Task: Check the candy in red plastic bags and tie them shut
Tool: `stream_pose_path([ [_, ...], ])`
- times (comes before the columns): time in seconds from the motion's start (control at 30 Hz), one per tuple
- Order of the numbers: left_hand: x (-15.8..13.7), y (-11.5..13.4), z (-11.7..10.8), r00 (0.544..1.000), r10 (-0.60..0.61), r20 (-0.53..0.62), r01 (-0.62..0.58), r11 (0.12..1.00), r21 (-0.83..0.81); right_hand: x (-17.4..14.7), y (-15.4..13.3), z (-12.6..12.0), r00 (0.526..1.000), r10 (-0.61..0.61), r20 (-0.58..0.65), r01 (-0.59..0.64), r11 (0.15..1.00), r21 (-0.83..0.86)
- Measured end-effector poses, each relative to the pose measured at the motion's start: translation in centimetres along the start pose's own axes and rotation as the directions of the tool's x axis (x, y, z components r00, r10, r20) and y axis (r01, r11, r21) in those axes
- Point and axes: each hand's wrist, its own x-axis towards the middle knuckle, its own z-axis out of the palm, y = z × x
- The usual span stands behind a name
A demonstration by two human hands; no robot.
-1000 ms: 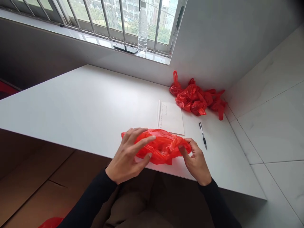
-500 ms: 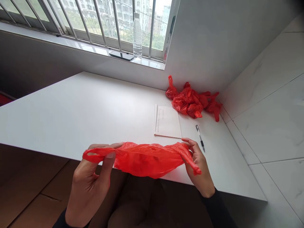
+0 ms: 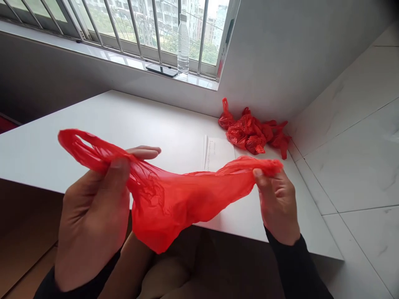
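Observation:
A thin red plastic bag (image 3: pixel 187 199) is stretched between my two hands above the table's front edge. My left hand (image 3: pixel 93 207) pinches it below one handle loop, thumb in front and fingers behind. That loop sticks out up and to the left of the thumb. At the other end, my right hand (image 3: pixel 277 199) grips the bunched handle between thumb and fingers. The bag's middle sags, with its lowest corner hanging left of centre, over my lap. Behind the bag, an open notepad (image 3: pixel 218 149) with handwriting lies partly covered on the white table (image 3: pixel 149 124).
Several crumpled red plastic bags (image 3: pixel 249 133) are heaped at the table's back right, against the wall. On the window sill stand a clear water bottle (image 3: pixel 183 47) and, lying flat, a dark phone (image 3: pixel 161 70). Metal bars cross the window. A tiled wall (image 3: pixel 361 158) borders the table's right side.
Both hands have risen and moved apart, pulling the bag wider. My right hand now grips the handle end near its tip. The pen seen earlier is now hidden behind the bag and right hand.

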Motion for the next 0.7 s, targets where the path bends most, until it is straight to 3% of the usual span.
stream_pose_path([
  [0.1, 0.4, -0.1, 0.4, 0.958, -0.149, 0.247, 0.227, 0.918, -0.325, -0.5, -0.7, 0.2, 0.999, -0.007, 0.037, 0.004, 0.997, 0.072],
  [0.2, -0.4, -1.0, 1.5, 0.877, -0.197, 0.438, 0.35, 0.887, -0.302, -1.4, -1.3, 1.1, 0.989, -0.002, 0.15, -0.001, 1.0, 0.018],
  [0.27, -1.4, -1.2, 2.4, 0.828, -0.212, 0.519, 0.335, 0.929, -0.155, -1.9, -1.8, 1.9, 0.976, 0.009, 0.215, -0.012, 1.0, 0.013],
  [0.4, -3.2, -0.5, 3.3, 0.688, -0.129, 0.714, 0.126, 0.99, 0.057, -2.4, -2.7, 3.3, 0.943, 0.075, 0.323, -0.075, 0.997, -0.014],
  [0.47, -3.5, -0.3, 3.4, 0.69, -0.119, 0.714, 0.111, 0.992, 0.058, -2.6, -3.0, 3.4, 0.923, 0.065, 0.379, -0.047, 0.997, -0.058],
  [0.53, -3.4, -0.3, 3.5, 0.748, -0.181, 0.639, 0.212, 0.977, 0.03, -2.7, -3.2, 3.4, 0.914, 0.047, 0.402, -0.014, 0.996, -0.084],
  [0.63, -2.9, -0.6, 3.6, 0.792, -0.305, 0.528, 0.343, 0.939, 0.028, -2.6, -3.2, 3.1, 0.942, 0.062, 0.329, -0.033, 0.995, -0.092],
  [0.7, -2.5, -0.6, 3.7, 0.788, -0.331, 0.519, 0.351, 0.934, 0.063, -2.3, -3.1, 3.1, 0.967, 0.065, 0.246, -0.048, 0.996, -0.073],
])
